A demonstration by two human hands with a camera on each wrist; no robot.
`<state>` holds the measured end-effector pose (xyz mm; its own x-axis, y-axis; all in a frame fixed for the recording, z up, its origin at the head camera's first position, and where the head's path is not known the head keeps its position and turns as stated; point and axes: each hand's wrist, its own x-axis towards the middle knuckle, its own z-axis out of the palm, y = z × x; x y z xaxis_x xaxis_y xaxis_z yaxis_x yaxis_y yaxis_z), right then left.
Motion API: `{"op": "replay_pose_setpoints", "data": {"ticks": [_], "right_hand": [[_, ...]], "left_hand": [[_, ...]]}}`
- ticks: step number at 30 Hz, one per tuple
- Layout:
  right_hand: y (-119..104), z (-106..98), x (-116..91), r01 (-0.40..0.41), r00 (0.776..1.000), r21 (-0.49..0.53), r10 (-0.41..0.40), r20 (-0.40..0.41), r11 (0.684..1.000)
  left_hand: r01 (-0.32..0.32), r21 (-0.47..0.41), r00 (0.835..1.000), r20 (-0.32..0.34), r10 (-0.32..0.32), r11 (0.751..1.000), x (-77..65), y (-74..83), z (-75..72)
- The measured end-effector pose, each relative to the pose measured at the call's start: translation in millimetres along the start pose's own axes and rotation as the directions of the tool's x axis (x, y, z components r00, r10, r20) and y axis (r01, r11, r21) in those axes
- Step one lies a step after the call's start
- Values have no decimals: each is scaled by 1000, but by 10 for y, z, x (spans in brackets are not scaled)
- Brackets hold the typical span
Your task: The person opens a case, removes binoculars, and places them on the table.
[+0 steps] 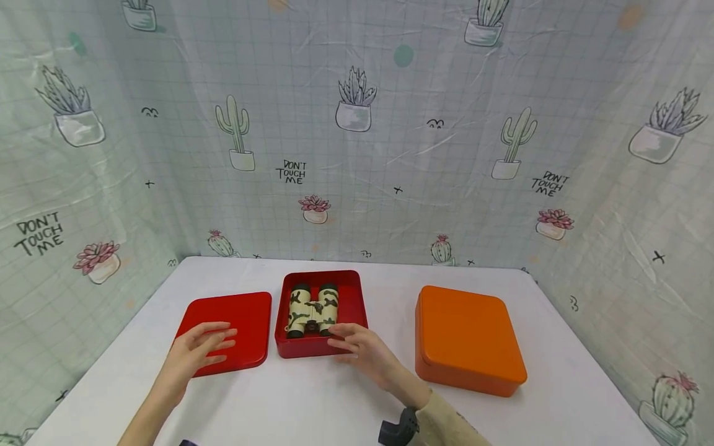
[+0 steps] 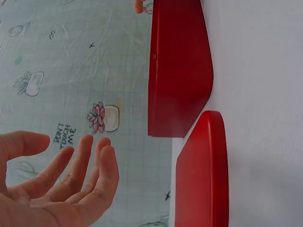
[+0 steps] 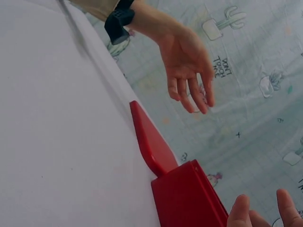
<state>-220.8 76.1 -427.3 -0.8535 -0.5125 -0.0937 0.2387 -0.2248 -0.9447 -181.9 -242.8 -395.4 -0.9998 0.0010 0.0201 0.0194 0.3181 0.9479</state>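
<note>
Camouflage-patterned binoculars (image 1: 313, 310) lie in a red open box (image 1: 312, 350) at the middle of the table. To its left lies a flat red lid (image 1: 248, 328). My left hand (image 1: 192, 356) hovers above the lid's front part with fingers spread and loosely bent, holding nothing; the left wrist view shows the same hand (image 2: 71, 189) with an empty palm. Above the box's front right corner is my right hand (image 1: 368, 356), its fingertips near the binoculars' end. Only some right fingers (image 3: 239, 210) appear in the right wrist view, apart from the box wall.
An orange closed box (image 1: 468, 334) stands on the right side of the white table (image 1: 312, 409). A cactus-printed cloth (image 1: 390, 155) hangs behind the table and along both sides. Dark straps (image 1: 398, 427) sit at the wrists.
</note>
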Motion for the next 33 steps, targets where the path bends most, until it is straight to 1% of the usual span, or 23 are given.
{"op": "replay_pose_setpoints", "data": {"ticks": [4,11,18,22,25,28,31,33], "right_hand": [[-39,-57,12,10,1000,-7,-10,-12,1000],[-90,-139,17,14,999,-25,-15,-28,1000],[-122,-165,25,20,999,-40,-21,-30,999],[-144,-176,48,35,999,-49,-36,-28,998],[-157,-178,74,52,998,-70,-55,-37,996],[-166,-176,108,70,996,-111,-76,-51,991],[-165,-178,153,75,993,-150,-87,-74,986],[-158,-184,185,73,992,-167,-89,-88,983]], "left_hand": [[-10,11,1000,12,10,1000,41,49,146],[7,0,1000,31,-7,1000,141,95,381],[-2,-11,999,47,2,1000,221,121,544],[-18,4,999,36,18,1000,246,115,625],[-36,44,999,23,35,998,250,100,688],[-76,110,997,4,76,991,253,75,754],[-125,196,991,-23,132,973,267,42,812],[-156,250,985,-35,170,956,283,20,845]]}}
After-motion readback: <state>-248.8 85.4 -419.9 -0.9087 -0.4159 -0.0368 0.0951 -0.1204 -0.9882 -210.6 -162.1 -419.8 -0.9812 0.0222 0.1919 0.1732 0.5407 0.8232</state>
